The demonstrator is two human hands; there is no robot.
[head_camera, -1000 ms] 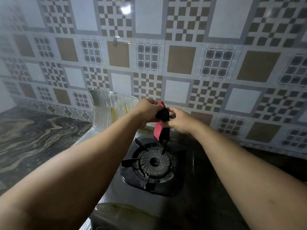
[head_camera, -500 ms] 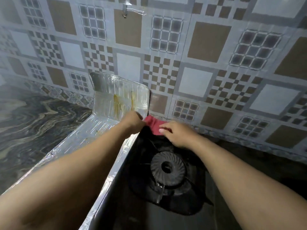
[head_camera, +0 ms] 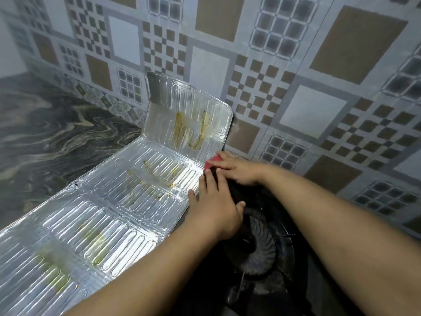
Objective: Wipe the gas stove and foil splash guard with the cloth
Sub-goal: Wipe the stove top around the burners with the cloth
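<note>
Hands meet at the back left corner of the black gas stove [head_camera: 262,265]. The left hand [head_camera: 214,208] lies flat with straight fingers on the dark part of the red and black cloth [head_camera: 213,161]. The right hand [head_camera: 237,167] presses down on the same cloth, fingers nearly straight, just behind the left hand. The cloth sits on the stove's back edge, touching the shiny ribbed foil splash guard [head_camera: 136,179]. The guard stands along the stove's left side and has yellow greasy streaks. Left of it lies the grey marbled table [head_camera: 45,133]. Behind the stove is a checked tile wall [head_camera: 296,87].
</note>
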